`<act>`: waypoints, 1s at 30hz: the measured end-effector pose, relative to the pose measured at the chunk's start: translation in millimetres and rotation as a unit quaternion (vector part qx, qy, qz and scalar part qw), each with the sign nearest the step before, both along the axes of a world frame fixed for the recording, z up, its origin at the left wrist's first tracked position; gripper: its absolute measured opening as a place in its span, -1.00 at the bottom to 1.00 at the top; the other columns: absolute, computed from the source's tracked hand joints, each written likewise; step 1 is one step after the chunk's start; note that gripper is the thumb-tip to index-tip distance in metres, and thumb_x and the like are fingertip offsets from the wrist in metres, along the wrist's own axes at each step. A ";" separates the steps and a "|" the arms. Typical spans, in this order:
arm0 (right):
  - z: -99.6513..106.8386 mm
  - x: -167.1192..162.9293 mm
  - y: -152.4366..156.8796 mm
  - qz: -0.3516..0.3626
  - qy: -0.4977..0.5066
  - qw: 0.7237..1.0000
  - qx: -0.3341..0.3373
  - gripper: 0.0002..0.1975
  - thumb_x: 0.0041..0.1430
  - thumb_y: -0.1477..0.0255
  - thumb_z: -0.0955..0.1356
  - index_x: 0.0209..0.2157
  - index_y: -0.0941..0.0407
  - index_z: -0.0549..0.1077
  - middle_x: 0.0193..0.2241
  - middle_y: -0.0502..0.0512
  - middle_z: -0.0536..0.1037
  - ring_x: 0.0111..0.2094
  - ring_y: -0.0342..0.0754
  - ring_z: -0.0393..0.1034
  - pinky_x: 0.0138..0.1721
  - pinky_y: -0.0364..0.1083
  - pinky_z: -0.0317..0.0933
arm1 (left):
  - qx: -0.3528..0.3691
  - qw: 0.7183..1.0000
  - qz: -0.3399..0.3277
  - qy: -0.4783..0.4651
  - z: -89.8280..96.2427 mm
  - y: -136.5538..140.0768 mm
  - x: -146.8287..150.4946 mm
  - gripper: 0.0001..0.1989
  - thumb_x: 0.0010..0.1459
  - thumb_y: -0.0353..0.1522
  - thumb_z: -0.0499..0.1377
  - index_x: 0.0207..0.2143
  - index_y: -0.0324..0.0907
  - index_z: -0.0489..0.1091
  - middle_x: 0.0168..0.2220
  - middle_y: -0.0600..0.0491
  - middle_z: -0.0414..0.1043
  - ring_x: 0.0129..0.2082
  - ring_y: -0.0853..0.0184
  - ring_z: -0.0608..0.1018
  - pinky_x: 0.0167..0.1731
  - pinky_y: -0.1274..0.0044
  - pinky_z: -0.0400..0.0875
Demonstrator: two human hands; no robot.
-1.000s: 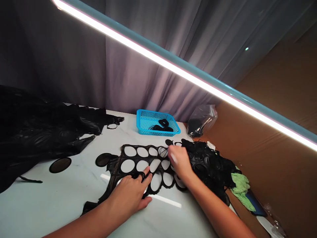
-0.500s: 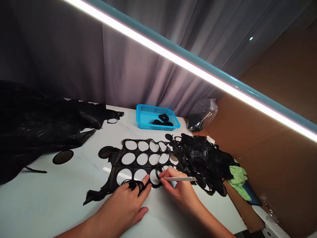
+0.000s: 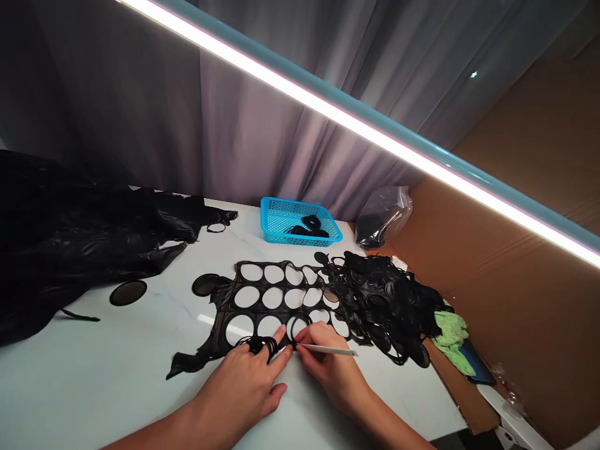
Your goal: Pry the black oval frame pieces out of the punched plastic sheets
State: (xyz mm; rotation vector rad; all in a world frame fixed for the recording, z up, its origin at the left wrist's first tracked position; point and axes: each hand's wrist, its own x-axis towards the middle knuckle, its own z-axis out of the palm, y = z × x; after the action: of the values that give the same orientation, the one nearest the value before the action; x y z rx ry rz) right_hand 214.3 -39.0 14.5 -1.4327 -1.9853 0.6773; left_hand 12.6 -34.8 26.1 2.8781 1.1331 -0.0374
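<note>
A thin black sheet [image 3: 238, 286] with rows of round holes lies on the white table. My left hand [image 3: 248, 378] rests at its near edge, index and middle fingers reaching onto it, thumb apart. A bundle of thin black rings [image 3: 267, 345] is looped about its fingers; the other fingertips are hidden. Close beside it, my right hand [image 3: 330, 362] is closed on slim pale tweezers [image 3: 335, 350], their back end pointing right. At its fingertips, a thin black ring [image 3: 292, 325] stands over a hole in the near row.
Tangled black scraps [image 3: 389, 300] are heaped at the right. Behind stands a blue basket [image 3: 302, 239] with black rings inside, next to a clear bag [image 3: 382, 215]. Black plastic sheeting [image 3: 94, 244] and a dark disc [image 3: 128, 292] lie left. A green cloth [image 3: 452, 334] sits at the right edge.
My right hand has moved slightly left and down, closer to my left hand, with the tweezers in it. The ring at its fingertips now shows over the hole. The whole view has shifted slightly.
</note>
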 end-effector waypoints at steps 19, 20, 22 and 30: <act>5.5 1.4 3.2 -0.001 0.027 0.999 -0.026 -0.89 0.22 0.56 0.32 -0.35 0.08 0.45 -0.42 0.00 0.48 -0.35 -0.07 0.31 -0.29 -0.10 0.16 | -0.013 1.000 0.000 -0.004 0.0 1.9 0.8 -0.42 0.09 -0.39 0.22 0.20 -0.13 0.32 0.25 -0.21 0.21 -0.32 0.11 0.63 -0.33 0.30 0.53; 5.8 1.4 3.4 0.000 0.026 0.999 -0.025 -0.88 0.22 0.56 0.31 -0.36 0.08 0.44 -0.42 0.00 0.48 -0.35 -0.07 0.31 -0.29 -0.10 0.16 | -0.012 1.000 0.000 -0.005 -0.6 2.1 0.6 -0.42 0.08 -0.40 0.22 0.20 -0.13 0.32 0.25 -0.21 0.21 -0.33 0.11 0.63 -0.34 0.30 0.53; 5.4 1.5 2.9 0.000 0.013 1.000 -0.020 -0.88 0.21 0.56 0.32 -0.36 0.08 0.44 -0.41 0.01 0.49 -0.34 -0.06 0.32 -0.29 -0.09 0.17 | -0.011 1.000 0.001 -0.009 -1.8 2.2 0.1 -0.42 0.07 -0.40 0.23 0.19 -0.12 0.33 0.25 -0.21 0.21 -0.34 0.11 0.63 -0.35 0.29 0.53; -13.3 -1.7 -8.6 0.050 -0.096 0.987 0.116 -0.80 0.29 0.59 0.25 -0.31 0.05 0.43 -0.11 0.09 0.58 -0.14 0.05 0.40 -0.09 0.08 0.15 | -0.020 0.999 0.008 -0.032 0.3 2.0 0.6 -0.45 0.08 -0.41 0.22 0.17 -0.14 0.35 0.25 -0.20 0.21 -0.32 0.12 0.63 -0.33 0.31 0.53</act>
State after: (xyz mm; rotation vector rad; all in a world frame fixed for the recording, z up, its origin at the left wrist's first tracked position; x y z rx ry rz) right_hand 212.7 -47.6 1.1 -1.3058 -2.2136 0.3444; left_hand 13.1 -32.9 26.4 2.8133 1.1315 0.0316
